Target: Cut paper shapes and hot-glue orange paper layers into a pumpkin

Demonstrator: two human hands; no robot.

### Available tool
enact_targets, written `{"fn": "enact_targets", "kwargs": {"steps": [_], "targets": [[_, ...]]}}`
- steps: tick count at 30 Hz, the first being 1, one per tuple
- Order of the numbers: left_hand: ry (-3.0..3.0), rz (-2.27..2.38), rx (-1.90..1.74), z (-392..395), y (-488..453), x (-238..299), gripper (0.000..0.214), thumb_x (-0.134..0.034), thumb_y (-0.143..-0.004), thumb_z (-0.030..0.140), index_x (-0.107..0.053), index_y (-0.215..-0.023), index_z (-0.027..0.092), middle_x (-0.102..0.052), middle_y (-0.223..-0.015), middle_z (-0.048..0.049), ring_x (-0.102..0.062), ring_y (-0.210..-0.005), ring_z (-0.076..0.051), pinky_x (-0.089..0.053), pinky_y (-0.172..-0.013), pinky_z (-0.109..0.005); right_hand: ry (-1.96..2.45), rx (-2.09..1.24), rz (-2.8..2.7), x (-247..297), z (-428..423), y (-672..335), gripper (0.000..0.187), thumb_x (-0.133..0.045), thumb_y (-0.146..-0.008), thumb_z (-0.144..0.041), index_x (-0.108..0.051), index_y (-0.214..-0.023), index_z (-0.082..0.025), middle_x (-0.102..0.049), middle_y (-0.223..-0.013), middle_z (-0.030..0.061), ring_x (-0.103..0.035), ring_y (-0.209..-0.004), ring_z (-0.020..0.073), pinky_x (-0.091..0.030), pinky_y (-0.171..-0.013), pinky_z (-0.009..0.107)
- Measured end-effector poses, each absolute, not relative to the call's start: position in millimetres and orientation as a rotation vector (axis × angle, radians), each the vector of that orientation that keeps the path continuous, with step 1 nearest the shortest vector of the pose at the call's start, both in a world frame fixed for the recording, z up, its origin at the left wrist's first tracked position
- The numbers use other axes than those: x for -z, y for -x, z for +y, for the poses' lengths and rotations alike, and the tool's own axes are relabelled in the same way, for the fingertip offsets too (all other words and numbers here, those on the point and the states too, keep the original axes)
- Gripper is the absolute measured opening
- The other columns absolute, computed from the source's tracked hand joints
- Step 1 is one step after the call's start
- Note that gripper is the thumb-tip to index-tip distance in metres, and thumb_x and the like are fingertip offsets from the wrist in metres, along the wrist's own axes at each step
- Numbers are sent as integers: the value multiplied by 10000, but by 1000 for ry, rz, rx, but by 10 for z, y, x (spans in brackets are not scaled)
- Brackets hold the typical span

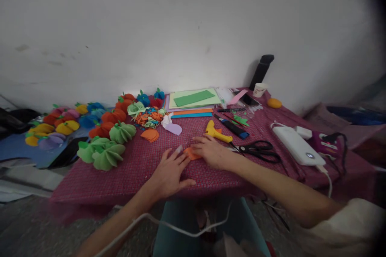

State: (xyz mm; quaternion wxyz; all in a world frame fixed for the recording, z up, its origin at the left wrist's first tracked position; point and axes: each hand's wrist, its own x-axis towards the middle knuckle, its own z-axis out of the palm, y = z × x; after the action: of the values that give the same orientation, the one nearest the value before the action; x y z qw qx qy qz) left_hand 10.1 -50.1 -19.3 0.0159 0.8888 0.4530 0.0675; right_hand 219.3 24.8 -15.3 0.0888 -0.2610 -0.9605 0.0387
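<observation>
A small orange paper piece (191, 153) lies on the tablecloth between my hands, partly hidden under my fingers. My left hand (172, 173) rests flat, fingers spread, with fingertips at the paper's left edge. From the right, my right hand (212, 153) lies palm down over the paper, its fingers stretched across it. Just beyond it is a yellow glue gun (217, 132). Black-handled scissors (259, 151) lie to the right, their blades partly behind my right hand. Orange petal-shaped paper cutouts (150, 135) and a lilac one (174, 129) sit beyond my left hand.
Folded paper pumpkins (105, 153) in several colours crowd the left side. Paper scraps (150, 117) and stacked coloured sheets (193, 98) lie at the back. A utility knife (235, 128), a white power bank (298, 144) and a paper cup (259, 89) are on the right. A white cable (181, 231) hangs in front.
</observation>
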Motion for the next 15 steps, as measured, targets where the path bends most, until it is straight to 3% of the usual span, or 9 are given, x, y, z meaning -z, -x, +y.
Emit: {"fn": "enact_targets", "kwargs": {"steps": [6, 15], "targets": [[-2755, 1556, -366, -497, -145, 111, 430, -337, -897, 442, -541, -1203, 217, -558, -1274, -68, -346, -1278, -273, -185, -1019, -497, 852, -89, -2773, 124, 143, -2338, 366, -425, -831, -76, -620, -1111, -208, -620, -1189, 42, -358, -1260, 228, -210, -1023, 469], [-2788, 1458, -248, -506, -237, 259, 547, -321, -873, 534, -483, -1266, 190, -535, -1299, -87, -294, -1310, -293, -130, -1040, -522, 767, 14, -2837, 343, -6, -2301, 310, -398, -889, -109, -591, -1122, -178, -616, -1180, 72, -310, -1303, 228, -142, -1066, 508]]}}
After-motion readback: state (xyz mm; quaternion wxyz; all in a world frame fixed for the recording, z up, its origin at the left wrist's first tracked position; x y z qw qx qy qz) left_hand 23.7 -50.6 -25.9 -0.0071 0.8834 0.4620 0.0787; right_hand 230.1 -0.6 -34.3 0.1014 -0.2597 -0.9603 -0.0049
